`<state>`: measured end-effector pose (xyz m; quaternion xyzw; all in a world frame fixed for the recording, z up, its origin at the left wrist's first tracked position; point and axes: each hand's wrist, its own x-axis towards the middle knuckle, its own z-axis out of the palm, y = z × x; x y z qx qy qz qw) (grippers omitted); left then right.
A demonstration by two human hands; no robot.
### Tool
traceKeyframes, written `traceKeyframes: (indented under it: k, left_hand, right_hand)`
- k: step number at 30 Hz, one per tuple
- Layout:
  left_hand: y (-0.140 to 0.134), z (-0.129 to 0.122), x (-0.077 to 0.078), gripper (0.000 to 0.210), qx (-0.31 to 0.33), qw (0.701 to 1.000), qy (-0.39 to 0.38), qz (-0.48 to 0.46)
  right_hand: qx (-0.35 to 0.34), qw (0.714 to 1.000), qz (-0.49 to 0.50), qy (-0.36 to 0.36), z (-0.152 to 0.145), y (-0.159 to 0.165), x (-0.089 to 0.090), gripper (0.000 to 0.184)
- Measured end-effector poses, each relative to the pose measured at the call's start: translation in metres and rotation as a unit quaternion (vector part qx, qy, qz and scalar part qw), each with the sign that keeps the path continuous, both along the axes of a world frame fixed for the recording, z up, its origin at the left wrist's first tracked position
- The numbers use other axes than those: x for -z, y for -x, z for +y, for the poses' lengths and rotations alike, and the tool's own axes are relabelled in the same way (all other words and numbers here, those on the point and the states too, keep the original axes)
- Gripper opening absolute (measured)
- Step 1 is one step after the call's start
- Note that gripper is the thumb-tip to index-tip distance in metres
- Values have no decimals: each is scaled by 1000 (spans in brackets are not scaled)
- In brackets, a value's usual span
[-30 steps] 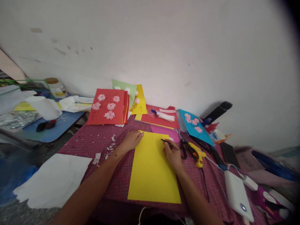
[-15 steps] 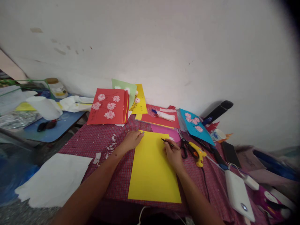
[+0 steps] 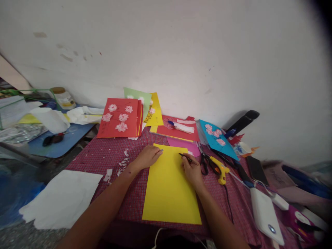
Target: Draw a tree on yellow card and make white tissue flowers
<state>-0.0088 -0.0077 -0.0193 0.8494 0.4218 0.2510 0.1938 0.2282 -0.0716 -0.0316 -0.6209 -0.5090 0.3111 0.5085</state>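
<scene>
A blank yellow sheet of paper [image 3: 172, 190] lies upright before me on the checked cloth. My right hand [image 3: 191, 167] is closed round a black pen [image 3: 184, 156], its tip over the sheet's upper right part. Whether the tip touches the paper I cannot tell. At the sheet's upper left edge, my left hand [image 3: 149, 156] is closed, and a small greyish end pokes out from its fingertips, too small to name. Black-handled scissors [image 3: 204, 165] and a yellow glue gun [image 3: 220, 169] lie just right of my right hand.
Red card with pink flowers [image 3: 118, 117] leans at the back left, a blue flowered card [image 3: 219, 141] at the back right. White paper [image 3: 63, 199] overhangs the left edge. Paper scraps [image 3: 123, 166] litter the cloth. A white power bank [image 3: 267, 216] sits at right.
My left hand has shifted slightly right and down along the sheet's top left, the small greyish end moving with it. My right hand and the pen stay nearly in place.
</scene>
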Motion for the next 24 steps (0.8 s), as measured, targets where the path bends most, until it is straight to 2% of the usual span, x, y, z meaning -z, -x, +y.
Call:
traceKeyframes:
  k: [7, 24]
  left_hand:
    - [1, 1, -1, 39, -2, 1000, 15, -3]
    - [2, 2, 5, 40, 9, 999, -16, 33]
  right_hand:
    - [3, 1000, -8, 9, 1, 1, -2, 41]
    - [-2, 999, -40, 4, 1, 1, -2, 36]
